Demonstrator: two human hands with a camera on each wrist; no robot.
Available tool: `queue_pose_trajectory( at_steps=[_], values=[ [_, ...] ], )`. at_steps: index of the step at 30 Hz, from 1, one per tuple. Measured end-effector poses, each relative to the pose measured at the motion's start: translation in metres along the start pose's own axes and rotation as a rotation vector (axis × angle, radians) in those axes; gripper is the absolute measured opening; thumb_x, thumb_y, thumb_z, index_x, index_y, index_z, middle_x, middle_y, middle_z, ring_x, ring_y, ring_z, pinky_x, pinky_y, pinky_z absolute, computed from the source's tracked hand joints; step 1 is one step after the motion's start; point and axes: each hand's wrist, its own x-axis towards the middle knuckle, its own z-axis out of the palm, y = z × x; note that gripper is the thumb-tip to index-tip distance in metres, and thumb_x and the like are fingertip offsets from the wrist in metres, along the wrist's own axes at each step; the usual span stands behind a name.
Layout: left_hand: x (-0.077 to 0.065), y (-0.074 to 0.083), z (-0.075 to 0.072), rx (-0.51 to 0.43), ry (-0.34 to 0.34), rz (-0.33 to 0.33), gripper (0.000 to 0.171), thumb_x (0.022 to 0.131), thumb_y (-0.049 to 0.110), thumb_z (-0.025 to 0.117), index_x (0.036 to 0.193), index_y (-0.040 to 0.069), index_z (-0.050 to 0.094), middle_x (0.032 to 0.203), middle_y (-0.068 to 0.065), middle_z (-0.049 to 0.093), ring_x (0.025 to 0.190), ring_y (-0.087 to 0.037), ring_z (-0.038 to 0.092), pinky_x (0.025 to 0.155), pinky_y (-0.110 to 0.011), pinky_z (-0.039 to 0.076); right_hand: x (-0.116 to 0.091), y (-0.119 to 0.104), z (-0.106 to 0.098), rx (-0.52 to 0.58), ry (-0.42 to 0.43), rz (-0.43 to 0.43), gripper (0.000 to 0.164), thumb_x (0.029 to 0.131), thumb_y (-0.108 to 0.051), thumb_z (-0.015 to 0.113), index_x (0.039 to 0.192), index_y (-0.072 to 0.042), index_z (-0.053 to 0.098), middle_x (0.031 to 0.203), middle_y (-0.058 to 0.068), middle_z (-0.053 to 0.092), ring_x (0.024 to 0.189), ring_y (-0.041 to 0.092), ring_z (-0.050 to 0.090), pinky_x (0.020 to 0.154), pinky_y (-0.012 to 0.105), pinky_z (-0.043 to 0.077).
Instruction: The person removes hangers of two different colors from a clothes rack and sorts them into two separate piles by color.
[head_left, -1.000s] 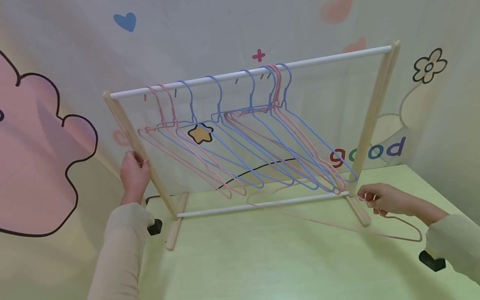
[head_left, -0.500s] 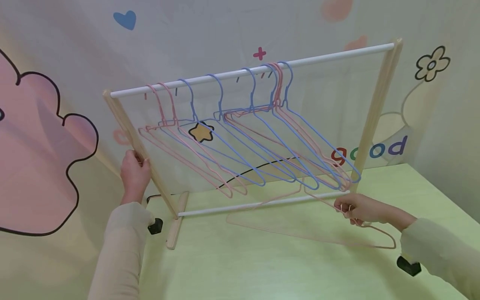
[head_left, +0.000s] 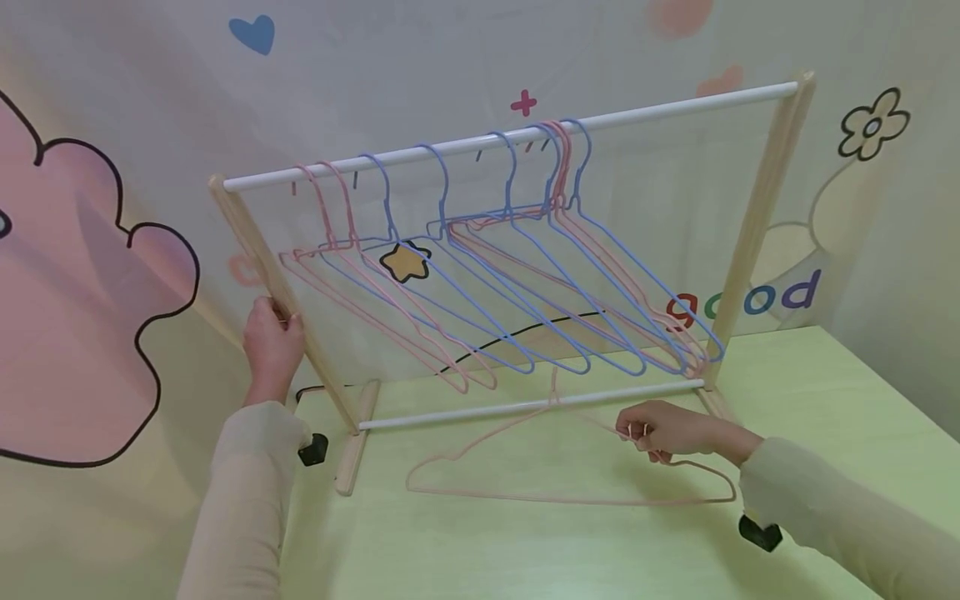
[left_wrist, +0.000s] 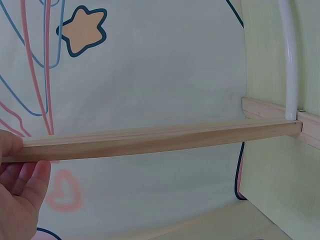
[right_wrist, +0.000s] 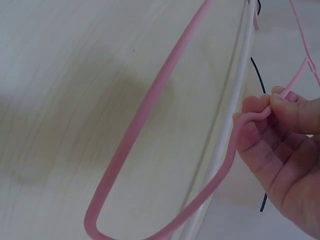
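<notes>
My right hand (head_left: 663, 429) pinches one sloping shoulder of a pink clothes hanger (head_left: 517, 498), held in front of the rack's low white bar. Its hook points up and its long bottom bar lies nearly level. In the right wrist view, thumb and fingers close round the pink hanger (right_wrist: 150, 102) near its shoulder notch. My left hand (head_left: 274, 346) grips the left wooden post (head_left: 258, 250) of a garment rack; the left wrist view shows thumb and fingers either side of the post (left_wrist: 165, 142). Several blue hangers (head_left: 420, 262) and pink hangers (head_left: 397, 321) hang from the white top rail (head_left: 675, 111).
The rack's low white bar (head_left: 450, 417) and its wooden foot (head_left: 356, 442) sit on a pale green table (head_left: 450, 558). Behind stands a printed backdrop (head_left: 420, 67) with hearts, a star and lettering. The right post (head_left: 761, 225) rises near the table's back edge.
My right hand has moved left with the pink hanger, from beside the right foot to in front of the low bar. The hanger has turned to face forward. My left hand stays on the post.
</notes>
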Motion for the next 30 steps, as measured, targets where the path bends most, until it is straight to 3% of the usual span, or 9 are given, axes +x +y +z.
queue_pose_trajectory(
  at_steps=[4, 9, 21, 30],
  values=[
    [0.001, 0.000, 0.000, 0.000, 0.012, 0.008, 0.026, 0.088, 0.013, 0.046, 0.106, -0.005, 0.044, 0.102, -0.023, 0.052, 0.096, -0.036, 0.053, 0.083, -0.044, 0.043, 0.013, -0.004, 0.010, 0.016, -0.035, -0.037, 0.018, 0.078, 0.014, 0.037, 0.081, -0.001, 0.046, 0.066, 0.002, 0.038, 0.048, 0.010, 0.040, 0.041, 0.017, 0.032],
    [0.001, 0.000, 0.000, -0.009, 0.035, 0.027, 0.024, 0.087, 0.011, 0.047, 0.104, -0.005, 0.044, 0.100, -0.022, 0.053, 0.095, -0.035, 0.054, 0.085, -0.044, 0.042, 0.027, -0.008, 0.019, 0.030, -0.057, -0.018, 0.021, 0.078, 0.016, 0.036, 0.079, -0.002, 0.045, 0.065, 0.002, 0.035, 0.048, 0.011, 0.039, 0.041, 0.018, 0.030],
    [0.000, 0.000, 0.000, -0.010, 0.019, 0.019, 0.025, 0.088, 0.012, 0.046, 0.105, -0.005, 0.044, 0.100, -0.023, 0.051, 0.095, -0.036, 0.053, 0.082, -0.045, 0.043, 0.054, -0.016, 0.046, 0.062, -0.115, -0.031, 0.020, 0.077, 0.016, 0.036, 0.078, 0.000, 0.046, 0.064, 0.001, 0.037, 0.046, 0.012, 0.039, 0.041, 0.021, 0.030],
    [0.000, 0.000, 0.000, -0.003, 0.023, 0.019, 0.025, 0.088, 0.013, 0.046, 0.105, -0.005, 0.043, 0.100, -0.023, 0.051, 0.094, -0.036, 0.053, 0.082, -0.045, 0.043, 0.071, -0.025, 0.064, 0.035, -0.147, -0.005, 0.024, 0.073, 0.018, 0.032, 0.087, 0.010, 0.049, 0.064, 0.003, 0.041, 0.044, 0.013, 0.041, 0.039, 0.022, 0.032]
  ],
)
